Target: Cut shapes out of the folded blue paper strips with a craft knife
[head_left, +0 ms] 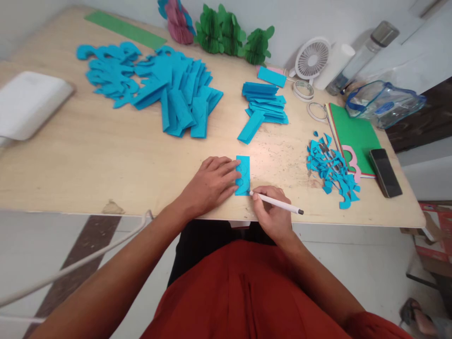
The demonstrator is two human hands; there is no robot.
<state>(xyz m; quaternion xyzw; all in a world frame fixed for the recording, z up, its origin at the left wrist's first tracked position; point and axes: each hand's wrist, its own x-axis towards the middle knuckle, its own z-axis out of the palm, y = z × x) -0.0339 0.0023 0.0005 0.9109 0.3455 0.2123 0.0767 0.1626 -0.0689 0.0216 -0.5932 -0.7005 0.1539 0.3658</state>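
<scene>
A small folded blue paper strip [243, 165] lies near the table's front edge, with curved pencil lines on it. My left hand [211, 183] lies flat with its fingers spread, pressing the strip's left side down. My right hand [271, 212] is closed round a white pencil [278, 204], its tip touching the strip's lower right corner.
The wooden table [106, 160] bears a big heap of cut blue pieces [155, 84], a stack of folded blue strips [263, 106], blue scraps [332, 167], green card sheets [355, 136], a phone [385, 172], tape rolls [303, 89], a small fan [312, 57], green paper trees [229, 33].
</scene>
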